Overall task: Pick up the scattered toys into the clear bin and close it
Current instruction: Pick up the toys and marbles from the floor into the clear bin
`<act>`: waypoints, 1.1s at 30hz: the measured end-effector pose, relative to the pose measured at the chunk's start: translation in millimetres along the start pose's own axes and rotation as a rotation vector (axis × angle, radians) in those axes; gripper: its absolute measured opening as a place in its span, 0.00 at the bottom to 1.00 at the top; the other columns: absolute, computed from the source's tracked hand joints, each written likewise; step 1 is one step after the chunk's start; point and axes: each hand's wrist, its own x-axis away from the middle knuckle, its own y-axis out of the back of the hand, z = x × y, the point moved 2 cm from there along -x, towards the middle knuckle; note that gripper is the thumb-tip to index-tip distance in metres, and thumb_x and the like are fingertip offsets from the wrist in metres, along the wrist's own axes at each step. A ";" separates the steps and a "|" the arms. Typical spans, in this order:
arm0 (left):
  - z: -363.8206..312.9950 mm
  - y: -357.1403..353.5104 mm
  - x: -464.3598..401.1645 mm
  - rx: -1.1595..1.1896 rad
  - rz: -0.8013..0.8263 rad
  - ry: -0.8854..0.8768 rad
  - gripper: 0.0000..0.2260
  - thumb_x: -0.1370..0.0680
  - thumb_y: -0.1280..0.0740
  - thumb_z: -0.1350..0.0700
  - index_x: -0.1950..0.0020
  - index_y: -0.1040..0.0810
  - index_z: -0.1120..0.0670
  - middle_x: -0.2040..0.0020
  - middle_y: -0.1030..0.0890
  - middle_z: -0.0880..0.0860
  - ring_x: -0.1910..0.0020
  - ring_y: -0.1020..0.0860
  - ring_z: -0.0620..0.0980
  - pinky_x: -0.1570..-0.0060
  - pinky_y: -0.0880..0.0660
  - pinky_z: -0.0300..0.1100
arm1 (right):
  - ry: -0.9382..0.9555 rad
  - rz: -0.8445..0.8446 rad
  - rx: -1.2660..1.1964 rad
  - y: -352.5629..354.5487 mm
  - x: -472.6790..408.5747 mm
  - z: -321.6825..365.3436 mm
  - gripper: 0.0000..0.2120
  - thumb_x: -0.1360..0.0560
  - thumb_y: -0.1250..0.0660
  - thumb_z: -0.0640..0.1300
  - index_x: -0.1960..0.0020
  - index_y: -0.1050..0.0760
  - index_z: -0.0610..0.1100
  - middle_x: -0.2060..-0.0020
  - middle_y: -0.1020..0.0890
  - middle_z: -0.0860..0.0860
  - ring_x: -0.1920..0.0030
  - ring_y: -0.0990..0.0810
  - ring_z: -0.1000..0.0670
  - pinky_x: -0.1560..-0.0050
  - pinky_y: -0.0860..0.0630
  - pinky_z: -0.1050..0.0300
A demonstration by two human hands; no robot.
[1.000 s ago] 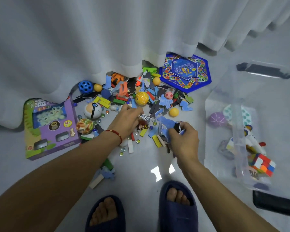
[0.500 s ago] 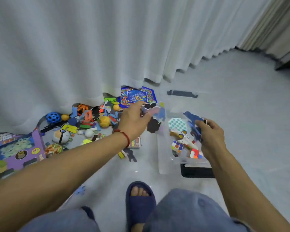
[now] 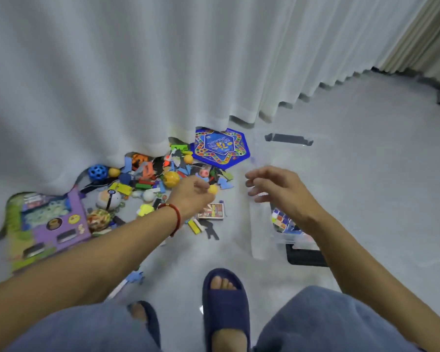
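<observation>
Most of the toys (image 3: 163, 179) still lie in a heap by the curtain (image 3: 163, 72), ahead-left of the clear bin (image 3: 280, 224), so the left hand (image 3: 192, 196) is nearer, fingers loosely curled, seemingly empty. Right hand (image 3: 277, 189) hangs slack over the bin; half a second back both held foam pieces.

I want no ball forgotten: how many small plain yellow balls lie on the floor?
3: one beside the blue holed ball, one by the hexagonal game board, one at the left hand fingertips. Others may be hidden in the pile.
</observation>
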 end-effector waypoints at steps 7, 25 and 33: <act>96.0 50.2 -11.5 -0.289 -0.105 0.078 0.11 0.28 0.27 0.58 0.46 0.21 0.53 0.50 0.20 0.50 0.57 0.22 0.46 0.61 0.29 0.35 | -0.085 0.266 0.888 -134.4 -86.5 -111.0 0.19 0.23 0.33 0.51 0.35 0.28 0.46 0.40 0.22 0.47 0.50 0.21 0.45 0.54 0.23 0.53; 112.7 23.7 -59.5 0.484 0.138 0.367 0.15 0.20 0.37 0.45 0.41 0.23 0.53 0.45 0.19 0.57 0.55 0.17 0.53 0.53 0.19 0.48 | 0.171 0.006 0.425 -152.6 -114.3 -136.6 0.33 0.33 0.22 0.47 0.31 0.31 0.52 0.41 0.24 0.57 0.42 0.25 0.54 0.43 0.25 0.60; 58.2 23.8 -14.3 0.727 0.576 0.265 0.23 0.22 0.33 0.43 0.30 0.26 0.52 0.30 0.28 0.61 0.31 0.28 0.62 0.35 0.30 0.61 | 0.330 0.164 0.228 -118.2 -42.4 -50.1 0.34 0.33 0.23 0.42 0.29 0.30 0.53 0.39 0.25 0.57 0.39 0.25 0.57 0.38 0.25 0.61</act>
